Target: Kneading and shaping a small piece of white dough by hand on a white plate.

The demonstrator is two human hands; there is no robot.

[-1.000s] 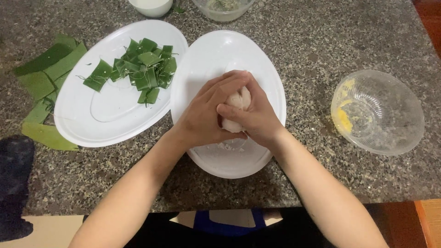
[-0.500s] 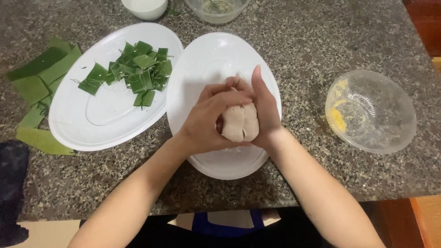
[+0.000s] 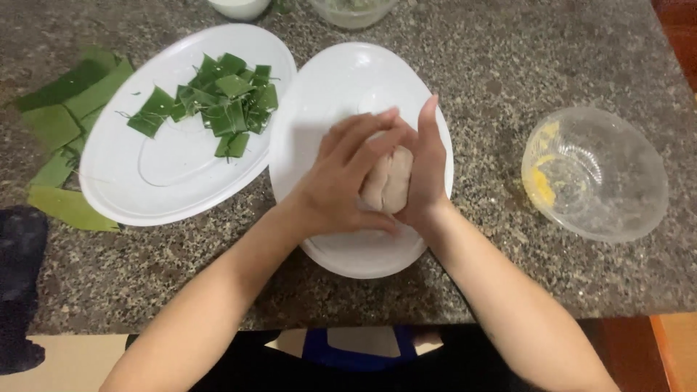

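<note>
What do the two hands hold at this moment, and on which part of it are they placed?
A pale lump of dough, held above the white oval plate. The right hand cups its right side and the left hand covers its left side.

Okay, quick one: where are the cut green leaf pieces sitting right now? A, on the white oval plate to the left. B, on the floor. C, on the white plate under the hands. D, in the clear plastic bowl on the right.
A: the cut green leaf pieces lie piled on the left white oval plate, while the clear plastic bowl holds only yellow traces.
</note>
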